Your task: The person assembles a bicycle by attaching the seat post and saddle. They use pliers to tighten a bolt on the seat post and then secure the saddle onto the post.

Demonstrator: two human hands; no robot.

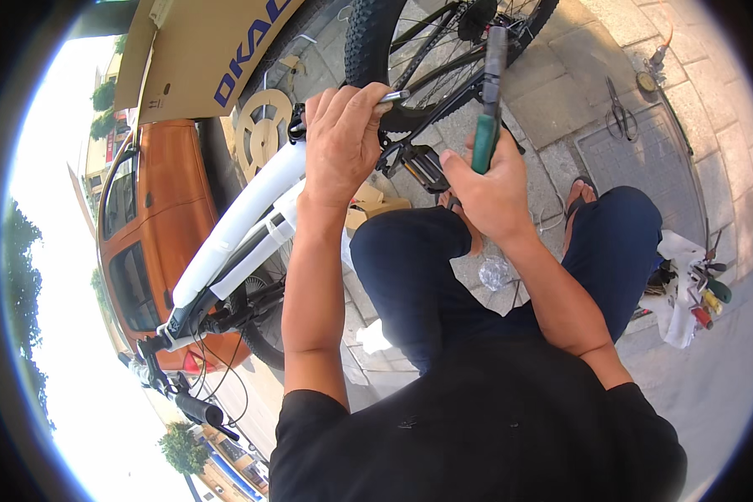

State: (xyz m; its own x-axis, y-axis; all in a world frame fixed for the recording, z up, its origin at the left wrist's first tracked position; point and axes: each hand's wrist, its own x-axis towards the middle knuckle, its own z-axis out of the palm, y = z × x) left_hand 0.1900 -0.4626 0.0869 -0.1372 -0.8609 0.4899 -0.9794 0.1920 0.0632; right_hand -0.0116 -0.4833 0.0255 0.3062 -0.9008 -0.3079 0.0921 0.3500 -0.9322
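My left hand (343, 142) is closed at the upper end of a bicycle's white-wrapped frame (247, 213). A silver metal rod (396, 96) sticks out between its thumb and forefinger; the rest of it is hidden in the fist. A black clamp-like part (296, 125) shows beside the knuckles. My right hand (495, 188) grips a green-handled tool (484, 142), its long grey metal end pointing up and away. I cannot tell its exact kind. Just left of that hand is a black pedal (427, 170), with the knobby rear wheel (368, 50) beyond.
Handlebars (188, 402) with loose cables lie at lower left. A large cardboard box (205, 58) and an orange car (155, 217) stand farther left. Scissors (620, 113) lie on the paving at right, above a pile of tools (699, 293) on white plastic. Crumpled clear plastic (495, 273) sits between my feet.
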